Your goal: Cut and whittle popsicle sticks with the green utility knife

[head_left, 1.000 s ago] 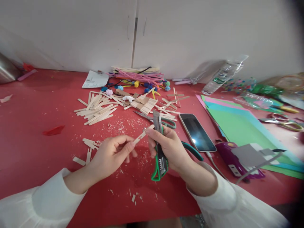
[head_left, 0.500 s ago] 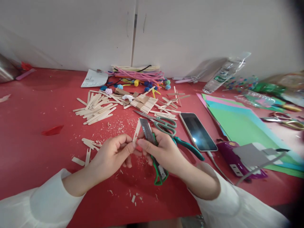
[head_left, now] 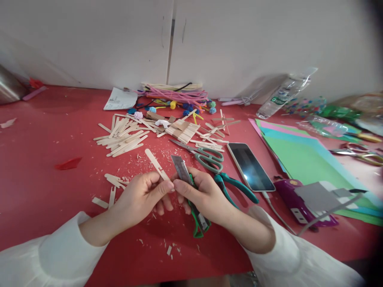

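Observation:
Between thumb and fingers, my left hand pinches a wooden popsicle stick that slants up to the left and has a notch cut in its side. My right hand is closed around a green utility knife, its wide blade pointing up and away. The thumbs nearly meet, and the blade stands just right of the stick, apart from it. Wood shavings lie on the red table around both hands. Cut stick pieces rest left of my left hand.
Grey-green scissors and teal-handled pliers lie just beyond my right hand. A phone, a purple power strip and coloured paper sit to the right. Popsicle sticks and pipe cleaners are piled at the back.
The stick in my left hand has swung from leaning right to leaning left, away from the blade, and more of it shows. The knife has shifted slightly left and tilted.

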The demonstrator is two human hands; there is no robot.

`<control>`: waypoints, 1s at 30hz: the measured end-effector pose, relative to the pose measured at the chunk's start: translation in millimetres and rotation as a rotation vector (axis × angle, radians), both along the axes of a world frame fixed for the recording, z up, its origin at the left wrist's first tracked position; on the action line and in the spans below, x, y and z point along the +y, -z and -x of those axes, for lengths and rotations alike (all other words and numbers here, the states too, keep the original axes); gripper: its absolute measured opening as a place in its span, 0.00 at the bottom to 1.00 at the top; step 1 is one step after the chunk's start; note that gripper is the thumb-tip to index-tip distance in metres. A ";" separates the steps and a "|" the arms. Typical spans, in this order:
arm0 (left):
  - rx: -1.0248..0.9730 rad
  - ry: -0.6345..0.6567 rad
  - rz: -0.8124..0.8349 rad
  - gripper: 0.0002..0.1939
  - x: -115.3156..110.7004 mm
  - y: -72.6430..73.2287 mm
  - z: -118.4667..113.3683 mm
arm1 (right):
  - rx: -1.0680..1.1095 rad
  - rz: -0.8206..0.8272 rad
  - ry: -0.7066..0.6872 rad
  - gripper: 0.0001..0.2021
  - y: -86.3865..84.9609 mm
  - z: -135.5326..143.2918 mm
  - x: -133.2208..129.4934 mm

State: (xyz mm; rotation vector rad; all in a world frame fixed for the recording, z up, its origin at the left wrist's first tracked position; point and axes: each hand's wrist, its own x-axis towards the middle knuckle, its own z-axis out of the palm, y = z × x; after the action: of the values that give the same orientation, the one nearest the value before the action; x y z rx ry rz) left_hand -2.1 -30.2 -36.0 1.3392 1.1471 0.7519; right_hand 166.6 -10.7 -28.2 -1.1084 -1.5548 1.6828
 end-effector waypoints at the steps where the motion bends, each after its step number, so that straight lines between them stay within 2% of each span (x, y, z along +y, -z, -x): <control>1: 0.008 -0.001 -0.010 0.18 -0.1 0.1 -0.1 | -0.007 -0.007 -0.005 0.11 0.4 0.1 -0.3; 6: 0.030 0.009 -0.026 0.17 0.8 -0.1 -0.9 | -0.066 -0.052 -0.014 0.08 -0.9 -0.1 -0.3; 8: 0.001 -0.053 -0.071 0.14 3.3 -2.6 0.3 | -0.119 -0.089 -0.012 0.08 -2.4 -2.6 1.3; 11: -0.017 -0.215 -0.167 0.13 9.0 -8.5 5.5 | -0.240 -0.186 -0.040 0.07 -5.1 -9.4 5.6; 13: 0.021 -0.259 -0.196 0.11 12.8 -11.2 9.9 | -0.321 -0.261 -0.075 0.06 -6.9 -14.4 9.0; 16: 0.067 -0.220 -0.232 0.10 16.5 -10.2 14.6 | -0.386 -0.313 -0.045 0.07 -9.0 -20.5 13.8; 22: 0.219 -0.035 -0.192 0.08 16.9 -2.7 14.1 | -0.360 -0.381 0.180 0.04 -10.6 -25.6 18.8; 24: 0.273 -0.046 -0.214 0.10 16.3 -2.5 13.1 | -0.319 -0.421 0.235 0.06 -10.3 -25.5 16.5; 26: 0.287 -0.120 -0.251 0.11 16.1 -3.1 12.6 | -0.265 -0.375 0.184 0.10 -9.9 -24.4 12.3; 30: 0.323 -0.233 -0.311 0.11 15.3 -4.0 11.9 | -0.262 -0.199 -0.056 0.15 -8.3 -19.7 3.7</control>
State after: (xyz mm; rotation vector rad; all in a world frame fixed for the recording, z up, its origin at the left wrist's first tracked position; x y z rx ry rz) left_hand -13.9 -14.9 -32.0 1.6462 1.5067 0.9338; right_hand 186.4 -7.0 -19.9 -1.2267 -1.8873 1.4229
